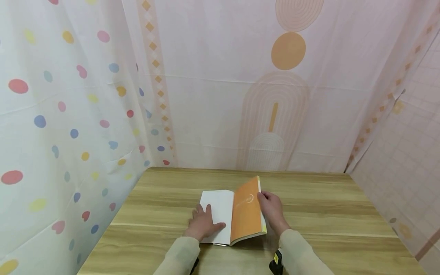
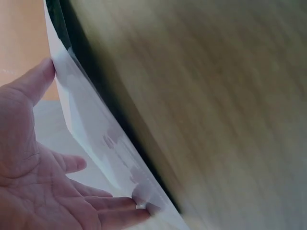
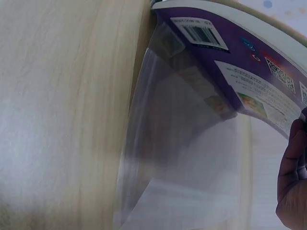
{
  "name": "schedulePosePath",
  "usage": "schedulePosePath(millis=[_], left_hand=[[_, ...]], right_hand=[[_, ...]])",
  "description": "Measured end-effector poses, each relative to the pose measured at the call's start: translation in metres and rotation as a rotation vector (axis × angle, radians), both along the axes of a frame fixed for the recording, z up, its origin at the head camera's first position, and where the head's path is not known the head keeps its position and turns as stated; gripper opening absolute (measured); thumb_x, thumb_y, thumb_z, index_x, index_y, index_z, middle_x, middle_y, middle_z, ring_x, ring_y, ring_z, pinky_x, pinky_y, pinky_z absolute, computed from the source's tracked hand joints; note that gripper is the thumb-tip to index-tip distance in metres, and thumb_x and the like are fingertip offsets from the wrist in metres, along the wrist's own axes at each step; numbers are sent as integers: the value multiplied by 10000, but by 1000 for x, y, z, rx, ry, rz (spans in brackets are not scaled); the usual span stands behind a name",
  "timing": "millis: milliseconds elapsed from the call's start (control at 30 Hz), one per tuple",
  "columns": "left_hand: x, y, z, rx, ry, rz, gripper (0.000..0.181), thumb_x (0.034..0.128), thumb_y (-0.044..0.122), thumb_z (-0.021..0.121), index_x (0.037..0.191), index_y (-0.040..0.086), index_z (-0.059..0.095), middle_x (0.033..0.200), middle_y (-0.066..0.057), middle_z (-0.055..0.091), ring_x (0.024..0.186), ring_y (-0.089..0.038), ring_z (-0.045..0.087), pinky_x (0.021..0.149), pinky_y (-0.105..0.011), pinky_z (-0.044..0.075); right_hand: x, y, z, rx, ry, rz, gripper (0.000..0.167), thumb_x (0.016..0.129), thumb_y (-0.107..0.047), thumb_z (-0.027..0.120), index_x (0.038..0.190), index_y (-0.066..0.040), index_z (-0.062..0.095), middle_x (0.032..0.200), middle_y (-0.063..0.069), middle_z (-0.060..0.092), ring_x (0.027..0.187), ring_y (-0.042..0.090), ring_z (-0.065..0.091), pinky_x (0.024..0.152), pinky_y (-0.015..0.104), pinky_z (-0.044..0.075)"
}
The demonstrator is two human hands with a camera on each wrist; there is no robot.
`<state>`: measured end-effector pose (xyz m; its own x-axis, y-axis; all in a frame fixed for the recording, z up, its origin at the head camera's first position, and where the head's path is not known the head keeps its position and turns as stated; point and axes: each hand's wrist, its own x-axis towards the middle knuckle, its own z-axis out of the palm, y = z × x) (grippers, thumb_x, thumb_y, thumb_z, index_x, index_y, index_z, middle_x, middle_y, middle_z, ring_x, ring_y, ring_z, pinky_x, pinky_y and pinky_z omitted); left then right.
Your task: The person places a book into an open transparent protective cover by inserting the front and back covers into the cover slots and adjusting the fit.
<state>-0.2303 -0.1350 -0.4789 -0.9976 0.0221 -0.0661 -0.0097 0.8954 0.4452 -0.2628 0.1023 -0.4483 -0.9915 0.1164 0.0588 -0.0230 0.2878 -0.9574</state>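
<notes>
An open book lies on the table, its orange page (image 1: 245,212) raised at a slant on the right and a white page (image 1: 220,206) flat on the left. My left hand (image 1: 202,224) rests on the white page with fingers spread and thumb toward the fold. The right hand (image 1: 272,210) grips the outer edge of the raised pages, thumb on the orange side. In the right wrist view the purple back cover (image 3: 235,52) curves up, showing a barcode label (image 3: 199,33). A clear plastic sheet (image 3: 187,158) hangs below it. The left wrist view shows glossy film (image 2: 120,143) along the book's edge.
A wood-grain table (image 1: 330,214) lies under the book. Patterned curtains enclose it: a dotted curtain (image 1: 68,160) at left, a curtain with arches (image 1: 206,114) behind, and another curtain (image 1: 402,172) at right.
</notes>
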Motion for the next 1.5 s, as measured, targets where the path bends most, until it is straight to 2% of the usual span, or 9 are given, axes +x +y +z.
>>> schedulePosePath(millis=[167,333,500,600,767,933,1067,1267,1500], left_hand=[[1,0,1,59,25,-13,939,843,458,758,1450,-131,350,1462,-475,174,1321,-619,280,940,-662,423],[0,1,2,100,25,-30,896,858,409,753,1448,-133,353,1472,-478,160,1331,-623,266,981,-652,399],[-1,3,2,53,26,-65,808,868,413,735,1411,-100,427,1439,-459,260,1290,-606,337,951,-643,425],[-1,2,1,-5,25,-77,743,875,425,723,1372,-72,484,1404,-422,337,1243,-566,397,894,-638,453],[-1,2,-2,-97,32,-72,610,901,367,704,1304,-64,551,1362,-392,411,1209,-547,432,888,-654,432],[-2,3,-4,-164,43,-64,511,893,326,717,1216,-53,604,1185,-324,514,1106,-485,494,827,-625,452],[-2,4,-2,-162,48,-75,468,875,312,738,1155,-44,622,1126,-285,533,1102,-466,496,836,-630,439],[-2,6,1,-137,99,-156,275,887,222,705,1051,13,638,1252,-293,524,1211,-486,456,895,-662,403],[-4,10,3,-94,165,-206,210,914,208,661,1027,30,661,1279,-289,541,1217,-486,474,905,-651,414]], right_hand=[[0,-5,5,-13,19,20,340,1021,-216,532,1194,38,678,1107,155,677,942,246,595,833,418,499],[-1,-10,8,-20,36,50,324,1026,-209,536,1198,21,686,1100,135,683,907,207,588,790,368,495],[-2,-14,10,-49,43,98,309,1030,-206,536,1154,27,697,1043,126,677,900,218,577,790,378,488],[-3,-17,11,-51,41,119,339,1031,-210,534,1202,49,672,1145,169,672,1034,271,602,892,454,493],[-3,-23,15,-45,6,155,422,1035,-259,527,1301,58,608,1233,199,638,1051,294,610,815,424,540],[-4,-28,18,-56,-30,195,469,1041,-284,513,1346,68,563,1276,227,609,1022,271,634,741,384,566],[-3,-30,19,-45,-31,197,466,1041,-286,511,1333,73,569,1260,231,613,1005,257,637,740,389,568],[-4,-30,20,-59,-53,202,478,1041,-306,515,1346,58,564,1237,204,628,955,227,650,723,375,571],[-6,-32,21,-75,-61,205,455,1041,-312,513,1313,43,597,1064,149,690,819,173,665,663,343,572]])
